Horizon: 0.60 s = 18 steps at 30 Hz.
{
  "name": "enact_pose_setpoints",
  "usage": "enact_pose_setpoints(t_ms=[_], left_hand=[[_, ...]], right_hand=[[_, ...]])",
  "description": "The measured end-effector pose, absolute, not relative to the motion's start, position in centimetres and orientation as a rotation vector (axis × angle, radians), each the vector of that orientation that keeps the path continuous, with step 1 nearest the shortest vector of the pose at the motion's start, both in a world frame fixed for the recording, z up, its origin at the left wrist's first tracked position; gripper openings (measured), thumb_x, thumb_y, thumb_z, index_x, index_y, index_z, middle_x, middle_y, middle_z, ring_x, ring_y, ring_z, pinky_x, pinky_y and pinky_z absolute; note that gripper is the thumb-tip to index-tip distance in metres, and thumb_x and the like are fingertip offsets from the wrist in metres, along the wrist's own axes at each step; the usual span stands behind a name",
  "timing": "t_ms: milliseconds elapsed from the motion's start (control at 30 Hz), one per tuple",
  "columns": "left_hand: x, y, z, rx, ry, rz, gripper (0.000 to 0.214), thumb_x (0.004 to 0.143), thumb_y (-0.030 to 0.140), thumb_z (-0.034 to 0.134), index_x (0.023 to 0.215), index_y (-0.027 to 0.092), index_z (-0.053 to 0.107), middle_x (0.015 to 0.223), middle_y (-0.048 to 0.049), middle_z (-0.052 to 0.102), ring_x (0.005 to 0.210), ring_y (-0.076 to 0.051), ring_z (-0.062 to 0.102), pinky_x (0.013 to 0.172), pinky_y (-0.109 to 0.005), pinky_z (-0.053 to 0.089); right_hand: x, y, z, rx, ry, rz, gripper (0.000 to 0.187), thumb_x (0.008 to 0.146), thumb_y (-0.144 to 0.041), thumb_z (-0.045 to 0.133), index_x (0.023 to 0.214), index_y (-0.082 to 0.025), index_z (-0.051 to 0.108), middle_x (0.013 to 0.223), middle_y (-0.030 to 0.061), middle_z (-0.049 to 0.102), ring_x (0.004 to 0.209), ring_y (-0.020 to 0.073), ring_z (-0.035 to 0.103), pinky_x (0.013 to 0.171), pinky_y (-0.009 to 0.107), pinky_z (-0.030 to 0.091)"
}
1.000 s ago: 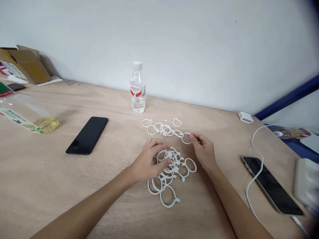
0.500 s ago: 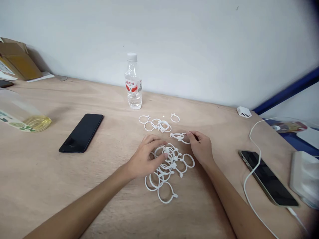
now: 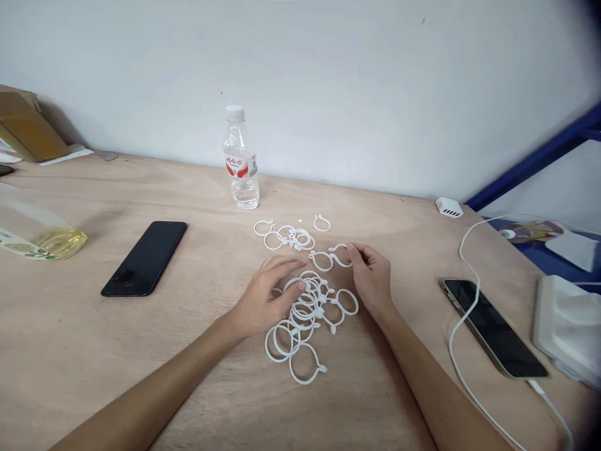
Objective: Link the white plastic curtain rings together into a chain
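Observation:
White plastic curtain rings with small eyelets lie in an overlapping pile [image 3: 305,307] on the wooden table. My left hand [image 3: 265,294] rests at the pile's left edge, its fingers apart and its thumb over the rings; I see nothing gripped in it. To the right, my right hand [image 3: 373,275] pinches a curtain ring [image 3: 342,263] between thumb and fingers. Another ring [image 3: 322,261] touches that one on its left. Farther back is a smaller group of rings [image 3: 288,237], with a single ring [image 3: 322,223] apart from it.
A water bottle [image 3: 241,163] stands near the wall. To the left are a black phone [image 3: 145,258], a lying clear bottle with yellow liquid [image 3: 42,235] and a cardboard box [image 3: 30,125]. A phone [image 3: 493,329], white cable [image 3: 453,344] and white power strip [image 3: 568,319] are right.
The view has shifted slightly, so most things appear farther left. At my right hand, the two rings now lie side by side instead of overlapping. My left hand stays by the pile.

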<state>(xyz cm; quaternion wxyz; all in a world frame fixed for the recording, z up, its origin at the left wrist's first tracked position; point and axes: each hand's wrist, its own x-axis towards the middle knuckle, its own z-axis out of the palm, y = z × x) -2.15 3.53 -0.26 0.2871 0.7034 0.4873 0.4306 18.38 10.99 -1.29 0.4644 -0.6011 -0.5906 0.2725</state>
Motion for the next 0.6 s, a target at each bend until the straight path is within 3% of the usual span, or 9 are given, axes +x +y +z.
enact_pose_setpoints(t_ms=[300, 600], left_hand=[[-2.1, 3.4, -0.5, 1.795, 1.282, 1.272, 0.055, 0.075, 0.034, 0.075, 0.126, 0.021, 0.056, 0.119, -0.0101, 0.065, 0.109, -0.025, 0.06, 0.097, -0.041, 0.047], [-2.1, 3.1, -0.2, 1.935, 1.21, 1.459, 0.027, 0.085, 0.023, 0.062, 0.112, 0.016, 0.061, 0.114, -0.0102, 0.066, 0.108, -0.021, 0.061, 0.095, -0.036, 0.049]], right_hand=[[14.0, 6.8, 1.6, -1.333, -1.612, 1.032, 0.027, 0.082, -0.04, 0.055, 0.079, -0.017, 0.071, 0.064, 0.0013, 0.066, 0.059, 0.0164, 0.058, 0.054, 0.026, 0.042], [13.1, 5.6, 0.9, -1.275, -1.822, 0.882, 0.025, 0.086, -0.032, 0.051, 0.088, -0.021, 0.073, 0.081, 0.0038, 0.073, 0.072, 0.0196, 0.064, 0.066, 0.03, 0.047]])
